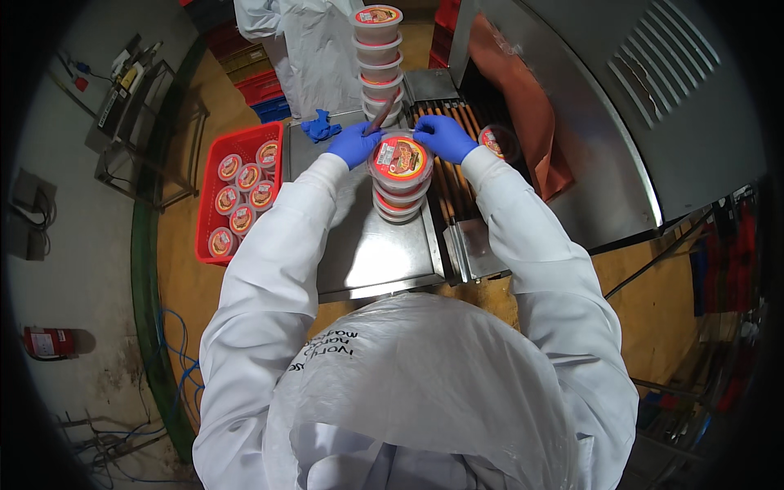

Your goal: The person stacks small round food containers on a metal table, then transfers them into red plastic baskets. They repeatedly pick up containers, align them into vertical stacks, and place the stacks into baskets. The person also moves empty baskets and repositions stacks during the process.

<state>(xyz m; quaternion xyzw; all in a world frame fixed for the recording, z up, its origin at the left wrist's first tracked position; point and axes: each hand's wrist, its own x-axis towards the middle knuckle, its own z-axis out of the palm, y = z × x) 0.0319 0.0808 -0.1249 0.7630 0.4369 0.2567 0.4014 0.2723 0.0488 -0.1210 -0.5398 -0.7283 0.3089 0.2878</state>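
In front of me a short stack of clear round tubs with red labelled lids (pixel 401 167) stands on a steel table (pixel 351 253) beside a roller conveyor (pixel 453 196). My left hand (pixel 349 145), in a blue glove, is closed at the top lid's left side, apparently on a narrow dark strip (pixel 378 116) that points up and away. My right hand (pixel 445 139), also gloved, has its fingers curled at the lid's back right rim; what they hold is unclear. A taller stack of tubs (pixel 377 49) stands behind. Another red-lidded tub (pixel 495 143) is on the conveyor, right of my hand.
A red crate (pixel 209 204) of tubs stands left, near a crumpled blue glove (pixel 320 126). A white-clad person (pixel 314 57) stands opposite, by stacked crates (pixel 249 77). A steel machine (pixel 612 147) with an orange flap (pixel 539 139) flanks the right. Blue cables (pixel 175 351) lie on the floor.
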